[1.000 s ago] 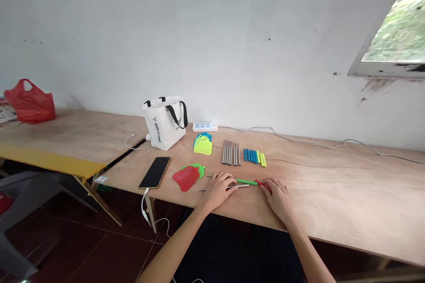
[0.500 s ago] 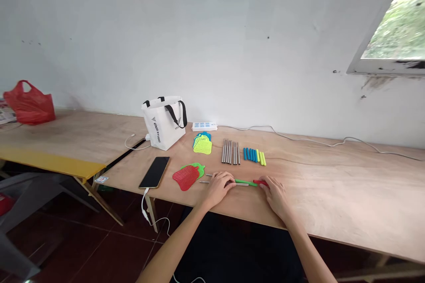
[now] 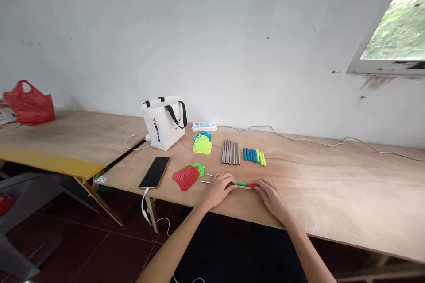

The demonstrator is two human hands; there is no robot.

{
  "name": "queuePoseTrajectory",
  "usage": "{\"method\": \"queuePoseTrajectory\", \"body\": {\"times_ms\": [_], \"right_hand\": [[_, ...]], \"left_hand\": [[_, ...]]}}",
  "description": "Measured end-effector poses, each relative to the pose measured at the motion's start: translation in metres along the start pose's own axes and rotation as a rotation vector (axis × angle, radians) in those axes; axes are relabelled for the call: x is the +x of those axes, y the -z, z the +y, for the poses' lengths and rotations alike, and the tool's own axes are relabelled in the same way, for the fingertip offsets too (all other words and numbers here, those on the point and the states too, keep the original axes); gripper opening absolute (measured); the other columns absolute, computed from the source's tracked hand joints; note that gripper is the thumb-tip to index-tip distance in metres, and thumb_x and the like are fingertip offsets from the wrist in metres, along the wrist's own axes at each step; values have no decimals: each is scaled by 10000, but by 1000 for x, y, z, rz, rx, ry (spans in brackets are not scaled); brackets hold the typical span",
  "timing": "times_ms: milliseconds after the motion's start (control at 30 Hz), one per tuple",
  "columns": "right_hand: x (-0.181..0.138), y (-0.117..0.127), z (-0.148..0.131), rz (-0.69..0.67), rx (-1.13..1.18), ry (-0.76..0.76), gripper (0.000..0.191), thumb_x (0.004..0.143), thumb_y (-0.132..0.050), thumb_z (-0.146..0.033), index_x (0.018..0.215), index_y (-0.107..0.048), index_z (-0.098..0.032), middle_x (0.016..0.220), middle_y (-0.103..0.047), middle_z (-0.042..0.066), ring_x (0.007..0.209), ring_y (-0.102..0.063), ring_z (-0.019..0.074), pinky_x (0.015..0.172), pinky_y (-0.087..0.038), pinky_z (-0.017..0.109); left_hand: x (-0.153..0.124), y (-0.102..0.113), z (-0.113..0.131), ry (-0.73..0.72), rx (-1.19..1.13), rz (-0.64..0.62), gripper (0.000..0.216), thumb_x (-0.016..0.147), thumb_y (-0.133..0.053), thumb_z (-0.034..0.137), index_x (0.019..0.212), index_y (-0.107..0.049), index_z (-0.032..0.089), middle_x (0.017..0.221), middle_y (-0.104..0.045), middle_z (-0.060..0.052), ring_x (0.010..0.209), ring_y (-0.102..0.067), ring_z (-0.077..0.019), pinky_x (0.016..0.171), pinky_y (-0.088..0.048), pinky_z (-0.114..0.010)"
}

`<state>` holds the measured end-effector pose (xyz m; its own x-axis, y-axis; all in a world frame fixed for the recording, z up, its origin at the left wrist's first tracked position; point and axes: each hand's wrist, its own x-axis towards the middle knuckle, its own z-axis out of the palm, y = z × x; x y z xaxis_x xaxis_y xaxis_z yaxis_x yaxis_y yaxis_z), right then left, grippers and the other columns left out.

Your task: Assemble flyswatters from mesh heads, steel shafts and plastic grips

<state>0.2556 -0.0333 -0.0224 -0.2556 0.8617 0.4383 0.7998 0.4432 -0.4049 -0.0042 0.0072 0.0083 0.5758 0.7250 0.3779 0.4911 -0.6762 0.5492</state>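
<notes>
My left hand point(image 3: 219, 188) is closed over two thin metal rods near the table's front edge; its fingers hide their middles. A green handle tube point(image 3: 241, 183) extends from under its fingertips, beside the bare end of a metal rod point(image 3: 245, 187). My right hand point(image 3: 271, 194) pinches a red handle tube point(image 3: 253, 185), which meets or overlaps the green tube; I cannot tell which. To the left, a red mesh fly-swatter head point(image 3: 186, 178) lies partly over a green one point(image 3: 201, 169).
Behind my hands lie several metal tubes point(image 3: 226, 152), blue handle tubes point(image 3: 250, 154) and yellow handle tubes point(image 3: 262, 158). Yellow swatter heads point(image 3: 202, 145), a phone point(image 3: 155, 172), a white bag point(image 3: 164, 126) and a power strip point(image 3: 204, 126) stand or lie further left and back.
My right hand has shifted slightly left with the red tube, whose end now reaches the green tube. The rod beside them has slid a little to the right.
</notes>
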Motion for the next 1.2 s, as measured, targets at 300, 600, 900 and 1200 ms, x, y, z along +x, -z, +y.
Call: {"method": "queuePoseTrajectory", "body": {"times_ms": [300,600,900,1200], "right_hand": [[-1,4,-4,66,20,-55,297,1040,-362,-343,1087,-646,-274,1073,-660,78,995,-598,263,903,-484,430],[-1,6,-11,1,97,-41,314,1062,-350,-401,1099,-640,-288,1039,-660,54,974,-614,244,896,-497,407],[-1,8,-14,1,122,-51,362,1066,-340,-426,1124,-677,-307,1006,-681,46,960,-639,238,881,-521,397],[0,5,-19,-34,127,4,406,1065,-339,-459,1126,-707,-299,987,-693,62,935,-634,245,854,-529,406]], "left_hand": [[0,3,3,46,-15,33,120,1017,-552,291,980,-654,240,1070,-716,-2,1059,-635,-192,981,-431,-349],[-1,4,4,48,-19,41,80,1011,-564,273,976,-628,240,1051,-716,11,1033,-639,-187,957,-432,-339],[-1,5,6,24,9,11,112,1022,-539,288,991,-636,241,1040,-715,-2,1017,-635,-192,941,-441,-339],[-2,2,3,-28,-12,-11,104,1013,-569,309,1025,-652,247,1061,-719,-4,1024,-637,-186,951,-448,-335]]}}
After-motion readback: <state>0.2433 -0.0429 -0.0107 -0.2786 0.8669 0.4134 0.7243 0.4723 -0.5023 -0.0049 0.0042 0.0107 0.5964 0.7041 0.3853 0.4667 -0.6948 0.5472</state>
